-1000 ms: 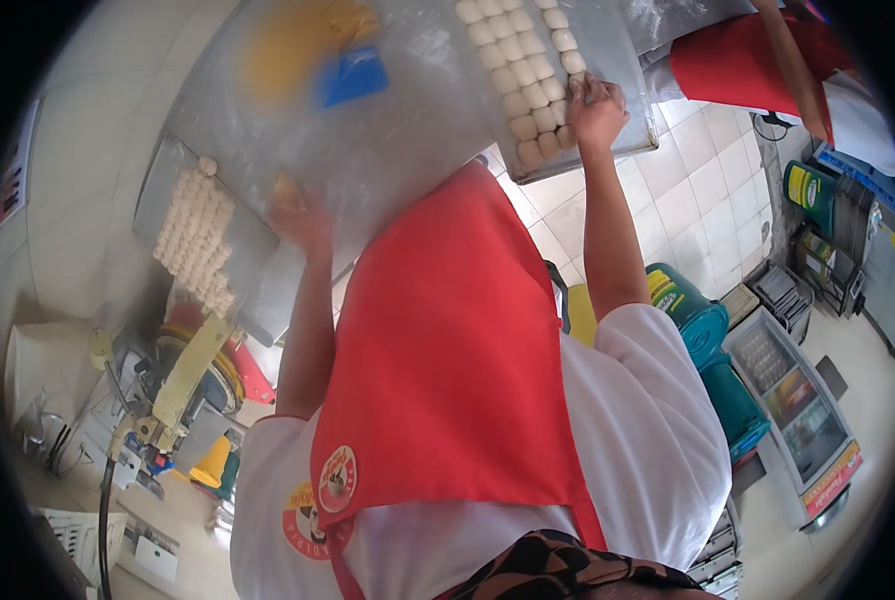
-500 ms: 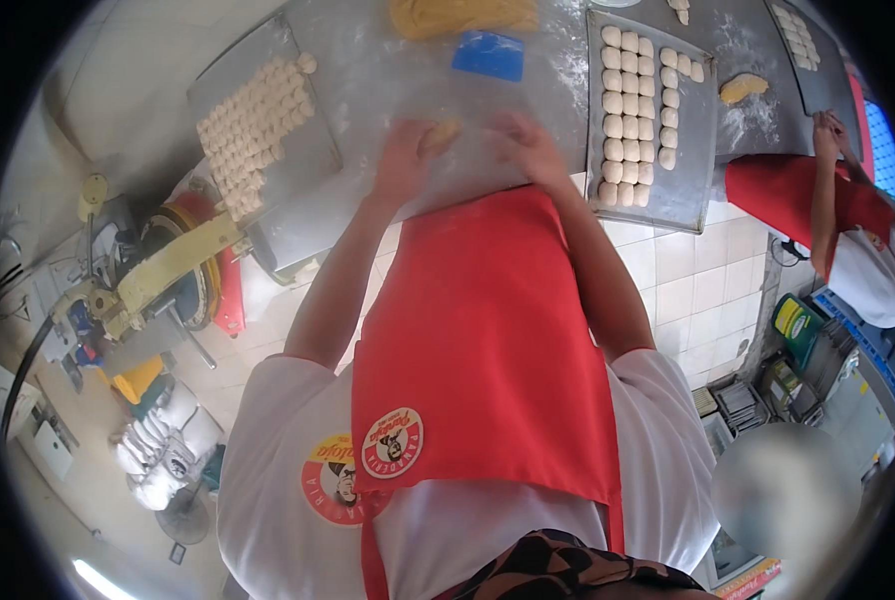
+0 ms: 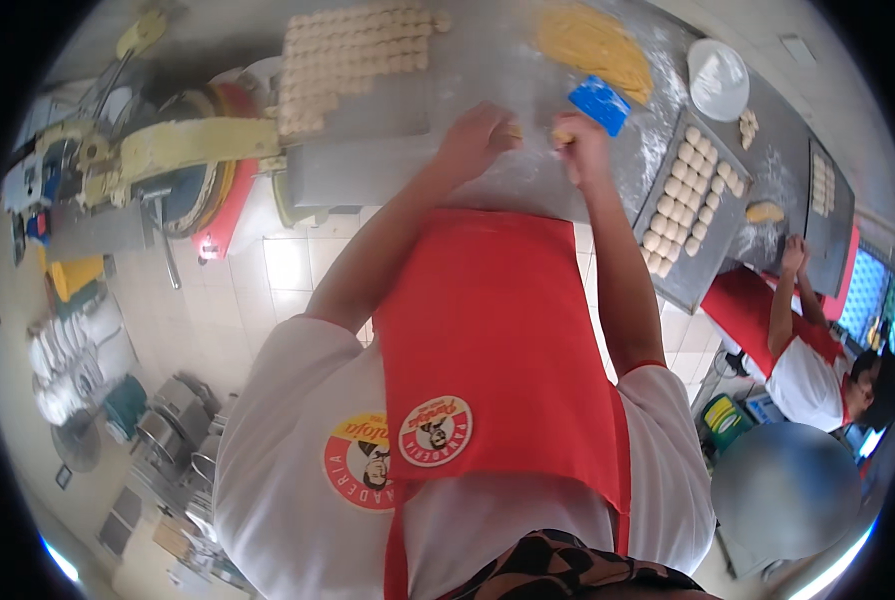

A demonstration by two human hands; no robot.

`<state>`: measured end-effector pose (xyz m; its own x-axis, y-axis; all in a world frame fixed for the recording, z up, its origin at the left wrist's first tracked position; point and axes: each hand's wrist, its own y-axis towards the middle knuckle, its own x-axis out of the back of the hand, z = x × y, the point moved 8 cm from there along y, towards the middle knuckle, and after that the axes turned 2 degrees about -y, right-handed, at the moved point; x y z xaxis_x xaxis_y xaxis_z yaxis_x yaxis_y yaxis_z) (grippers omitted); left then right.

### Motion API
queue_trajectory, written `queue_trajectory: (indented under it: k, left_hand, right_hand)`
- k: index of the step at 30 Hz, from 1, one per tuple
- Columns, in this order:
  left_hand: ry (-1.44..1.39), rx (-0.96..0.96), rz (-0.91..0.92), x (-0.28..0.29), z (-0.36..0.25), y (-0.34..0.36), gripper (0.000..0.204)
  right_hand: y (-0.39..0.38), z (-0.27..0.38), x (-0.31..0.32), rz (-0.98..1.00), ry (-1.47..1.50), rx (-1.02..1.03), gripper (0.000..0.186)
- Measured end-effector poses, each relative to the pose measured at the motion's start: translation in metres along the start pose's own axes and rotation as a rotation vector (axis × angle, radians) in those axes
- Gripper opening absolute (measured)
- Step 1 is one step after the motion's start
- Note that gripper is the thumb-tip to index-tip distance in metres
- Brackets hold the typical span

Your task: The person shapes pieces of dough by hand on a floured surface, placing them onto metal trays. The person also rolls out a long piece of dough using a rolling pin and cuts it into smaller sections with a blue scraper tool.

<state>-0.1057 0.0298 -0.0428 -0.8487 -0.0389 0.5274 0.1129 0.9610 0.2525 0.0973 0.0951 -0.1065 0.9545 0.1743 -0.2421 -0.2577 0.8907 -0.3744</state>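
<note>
Above the floured metal table, my left hand [image 3: 476, 140] is closed around a small yellow filling piece [image 3: 514, 132], whose end shows past the fingers. My right hand [image 3: 585, 150] pinches another small yellow piece [image 3: 564, 136] between thumb and fingers, a short gap away. Just beyond the right hand lies a blue dough scraper [image 3: 600, 104], close against a large flattened yellow mass [image 3: 593, 50]. It looks like the same soft material as the held pieces. Fingers hide most of both pieces.
A tray of pale dough balls [image 3: 353, 70] lies at the left, near a yellowish machine arm [image 3: 193, 146]. On the right stand another metal tray [image 3: 714, 245] with dough balls and a white bowl [image 3: 718, 80]. A co-worker in a red apron [image 3: 748, 300] works further right.
The view has swung, shifting the table's things to the right. One yellow piece showed in my left hand before; now each hand shows one. My right hand, blurred earlier, is now pinched.
</note>
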Motion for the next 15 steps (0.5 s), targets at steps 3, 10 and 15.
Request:
queue_trajectory:
  k: [3,10,15]
  left_hand:
    - [0.19,0.165,-0.293,0.051,0.042,-0.02,0.041]
    - [0.823,0.839,-0.428,0.246,0.2,-0.123,0.045]
    - [0.319,0.608,-0.409,0.229,0.196,-0.1,0.032]
  right_hand:
    - [-0.008,0.008,0.006,-0.086,0.267,-0.209,0.021]
    - [-0.042,-0.009,0.016,-0.105,0.06,-0.327,0.026]
    - [-0.052,-0.008,-0.013,0.003,-0.054,-0.233,0.029]
